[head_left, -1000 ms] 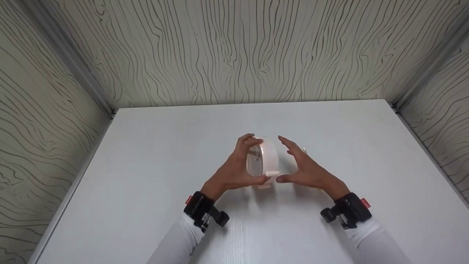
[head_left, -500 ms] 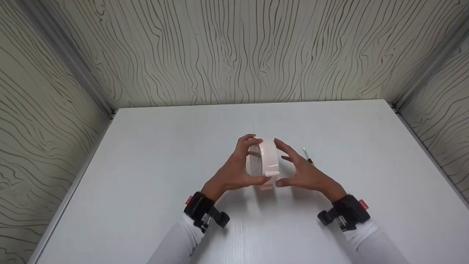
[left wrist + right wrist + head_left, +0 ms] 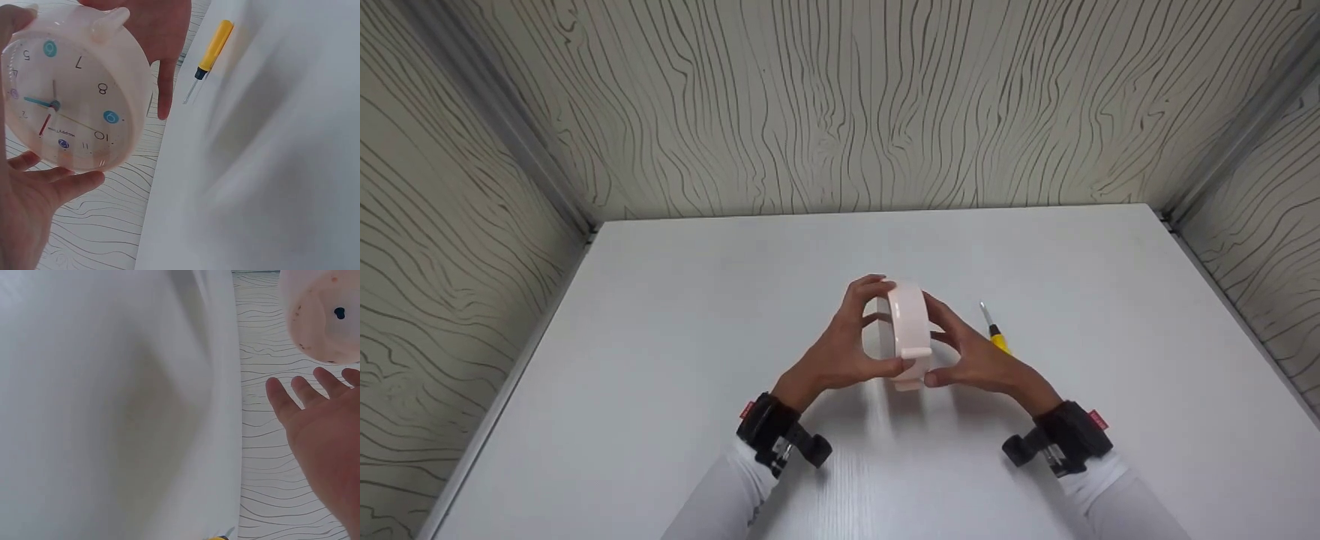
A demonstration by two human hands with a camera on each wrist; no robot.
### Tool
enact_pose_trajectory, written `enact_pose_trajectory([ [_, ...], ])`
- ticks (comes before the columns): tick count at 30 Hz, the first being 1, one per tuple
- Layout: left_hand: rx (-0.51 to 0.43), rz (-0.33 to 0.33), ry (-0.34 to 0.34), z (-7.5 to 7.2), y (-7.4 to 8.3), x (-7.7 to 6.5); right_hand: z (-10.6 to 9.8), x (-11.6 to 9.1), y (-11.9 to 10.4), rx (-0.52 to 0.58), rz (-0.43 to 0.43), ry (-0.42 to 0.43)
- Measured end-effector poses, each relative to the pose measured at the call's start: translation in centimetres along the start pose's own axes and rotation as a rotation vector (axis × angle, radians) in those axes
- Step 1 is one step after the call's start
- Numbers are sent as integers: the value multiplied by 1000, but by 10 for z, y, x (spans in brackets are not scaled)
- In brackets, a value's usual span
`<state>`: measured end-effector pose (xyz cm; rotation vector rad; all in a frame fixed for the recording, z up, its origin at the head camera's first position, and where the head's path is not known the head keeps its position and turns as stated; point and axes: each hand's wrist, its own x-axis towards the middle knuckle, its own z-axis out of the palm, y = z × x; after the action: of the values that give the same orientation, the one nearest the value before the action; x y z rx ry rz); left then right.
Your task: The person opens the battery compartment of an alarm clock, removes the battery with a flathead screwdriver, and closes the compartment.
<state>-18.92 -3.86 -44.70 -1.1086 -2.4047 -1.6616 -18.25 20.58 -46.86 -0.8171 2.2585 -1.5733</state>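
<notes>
A pale pink round alarm clock (image 3: pixel 912 319) is held on edge above the white table. My left hand (image 3: pixel 838 346) grips its rim, fingers on the far side and thumb on the near side. Its numbered dial (image 3: pixel 79 93) faces that palm in the left wrist view. On the clock's back side is my right hand (image 3: pixel 988 358), thumb and fingertips right at the rim. The right wrist view shows those fingers (image 3: pixel 304 391) extended beside the clock's back (image 3: pixel 315 318), which has a dark hole or knob. A yellow-handled screwdriver (image 3: pixel 999 341) lies right of the clock, partly hidden by my right hand.
The white table (image 3: pixel 720 285) spans the area under both hands. Wood-patterned panels (image 3: pixel 840 112) enclose its back and sides, with grey metal posts (image 3: pixel 521 142) at the corners.
My right hand has moved left to the clock's rim, uncovering more of the screwdriver. The clock has turned slightly in my left hand, so its dial shows less in the head view.
</notes>
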Motion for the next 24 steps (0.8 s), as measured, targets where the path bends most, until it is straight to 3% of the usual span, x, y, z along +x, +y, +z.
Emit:
enact_pose_trajectory([
  [14,-71,-26,-15,2,6,1,4,0,-2,71,-5,-54],
  [24,-89,4,15,3,6,0,5,3,-4,132,7,-39],
])
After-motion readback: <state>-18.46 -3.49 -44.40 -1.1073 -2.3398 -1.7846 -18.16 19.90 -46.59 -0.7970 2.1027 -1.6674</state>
